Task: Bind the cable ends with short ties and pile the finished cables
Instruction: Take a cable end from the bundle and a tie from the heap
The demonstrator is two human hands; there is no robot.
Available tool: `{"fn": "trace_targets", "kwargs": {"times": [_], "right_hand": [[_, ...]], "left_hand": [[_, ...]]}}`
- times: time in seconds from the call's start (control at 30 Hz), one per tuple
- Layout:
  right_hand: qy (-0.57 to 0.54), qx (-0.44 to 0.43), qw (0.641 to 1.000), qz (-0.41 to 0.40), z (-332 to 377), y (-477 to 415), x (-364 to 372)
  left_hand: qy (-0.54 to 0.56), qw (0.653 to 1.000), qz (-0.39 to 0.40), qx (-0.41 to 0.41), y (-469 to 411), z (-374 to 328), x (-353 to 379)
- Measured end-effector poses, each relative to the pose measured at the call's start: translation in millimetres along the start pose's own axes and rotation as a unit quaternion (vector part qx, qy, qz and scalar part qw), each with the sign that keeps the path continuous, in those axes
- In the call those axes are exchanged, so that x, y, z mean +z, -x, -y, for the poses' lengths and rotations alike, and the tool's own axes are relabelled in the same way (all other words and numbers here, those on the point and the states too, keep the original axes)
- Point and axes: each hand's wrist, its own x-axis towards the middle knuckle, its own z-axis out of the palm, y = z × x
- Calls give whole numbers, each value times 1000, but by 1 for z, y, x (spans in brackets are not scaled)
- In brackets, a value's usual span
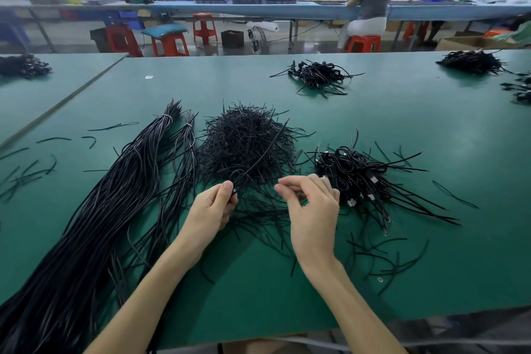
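Across the green table (373, 112), a long bundle of black cables (115, 195) stretches to the left of the left hand (211, 210), a heap of short ties (244, 141) sits just beyond both hands, and the pile of finished cables (353, 175) lies just to the right of the right hand (313, 210). The left hand pinches the looped end of a single cable (260, 154) rising over the heap. The right hand's fingers are curled, and I cannot tell whether they hold a tie.
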Motion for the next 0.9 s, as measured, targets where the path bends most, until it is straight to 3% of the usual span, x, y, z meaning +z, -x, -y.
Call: {"fn": "trace_targets", "kwargs": {"times": [0.13, 0.27, 0.37, 0.5, 0.57, 0.63, 0.7, 0.77, 0.8, 0.9], "right_hand": [[-73, -8, 996, -41, 11, -8, 9], [-65, 5, 997, 34, 9, -6, 23], [-119, 8, 992, 35, 10, 5, 31], [-202, 85, 976, 7, 6, 7, 34], [-254, 137, 957, 31, 3, 5, 31], [-326, 193, 924, 48, 3, 2, 29], [-432, 264, 860, 61, 3, -3, 26], [-509, 309, 796, 108, 3, -5, 26], [-516, 309, 788, 134, 4, -5, 27], [-465, 271, 826, 167, 8, 2, 33]], "left_hand": [[13, 1000, -7, -9, -3, 0, 2], [13, 1000, -14, -9, -3, -1, 1], [13, 1000, -21, -9, -3, 0, 2], [-18, 999, -51, 0, -1, -1, 4], [-72, 992, -101, 27, 2, -3, 6], [-209, 961, -162, 80, 10, -5, 9], [-333, 914, -178, 146, 20, -8, 14], [-387, 895, -151, 164, 24, -8, 20], [-391, 896, -143, 154, 23, -7, 22], [-337, 922, -148, 121, 18, -3, 17]]}}
